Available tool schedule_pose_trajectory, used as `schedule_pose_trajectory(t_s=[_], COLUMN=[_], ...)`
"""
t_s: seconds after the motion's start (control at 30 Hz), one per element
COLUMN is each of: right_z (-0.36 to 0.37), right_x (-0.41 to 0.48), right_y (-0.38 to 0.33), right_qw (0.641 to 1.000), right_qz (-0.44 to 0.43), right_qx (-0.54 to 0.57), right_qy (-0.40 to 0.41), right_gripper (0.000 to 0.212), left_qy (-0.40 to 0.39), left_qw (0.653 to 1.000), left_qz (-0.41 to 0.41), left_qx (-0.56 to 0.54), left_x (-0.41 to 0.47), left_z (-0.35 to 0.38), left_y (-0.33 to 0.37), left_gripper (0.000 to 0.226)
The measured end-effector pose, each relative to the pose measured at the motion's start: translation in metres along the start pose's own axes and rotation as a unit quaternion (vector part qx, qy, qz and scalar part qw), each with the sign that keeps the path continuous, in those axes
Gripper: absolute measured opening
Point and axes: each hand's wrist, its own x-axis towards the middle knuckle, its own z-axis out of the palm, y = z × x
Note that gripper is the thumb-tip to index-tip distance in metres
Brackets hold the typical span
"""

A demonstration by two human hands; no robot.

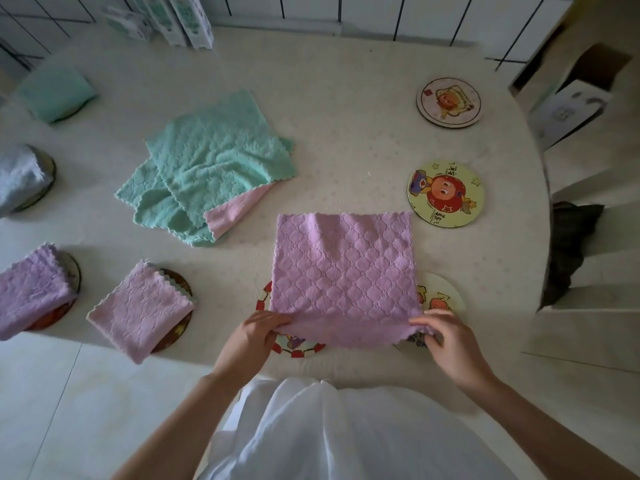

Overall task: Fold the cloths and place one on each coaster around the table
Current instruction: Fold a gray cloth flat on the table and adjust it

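Left grip (258, 332) and right grip (446, 337) pinch near corners of the purple cloth (343, 271). Spread flat, it should fold squarely.

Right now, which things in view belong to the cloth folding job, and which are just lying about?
Job: purple cloth pinched by left hand and right hand, green cloth pile, two bare coasters, folded cloths on coasters.
Lying about: cartons at the far edge, white box at right.

A cream-covered table (346, 81) stands on pale floor tiles (86, 393) before a white tiled wall (381, 12), softly lit.
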Motion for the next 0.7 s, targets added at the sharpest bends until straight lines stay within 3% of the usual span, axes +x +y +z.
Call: schedule_pose_trajectory(t_s=[0.1, 0.2, 0.33, 0.4, 0.47, 0.7], right_z=[-0.01, -0.018, -0.027, -0.026, -0.023, -0.009], right_x=[0.014, 0.038, 0.081, 0.104, 0.126, 0.167], right_y=[-0.015, -0.028, -0.039, -0.04, -0.04, -0.02], right_qw=[0.996, 0.969, 0.952, 0.945, 0.939, 0.932], right_qz=[0.058, 0.142, 0.167, 0.191, 0.221, 0.284], right_qx=[0.06, 0.193, 0.241, 0.241, 0.238, 0.208], right_qy=[0.041, 0.067, 0.093, 0.109, 0.115, 0.082], right_gripper=[0.034, 0.02, 0.005, 0.006, 0.005, 0.014], left_qy=[0.029, 0.053, 0.066, 0.085, 0.098, 0.092], left_qw=[0.984, 0.947, 0.832, 0.805, 0.8, 0.831], left_qz=[-0.159, -0.265, -0.38, -0.397, -0.407, -0.421], left_qx=[-0.079, -0.171, -0.399, -0.432, -0.43, -0.352], left_x=[0.02, 0.05, 0.097, 0.119, 0.137, 0.169], left_z=[-0.01, -0.021, -0.034, -0.037, -0.037, -0.028], left_y=[0.006, 0.008, 0.005, 0.005, 0.004, -0.013], left_gripper=[0.032, 0.016, 0.012, 0.011, 0.009, 0.007])
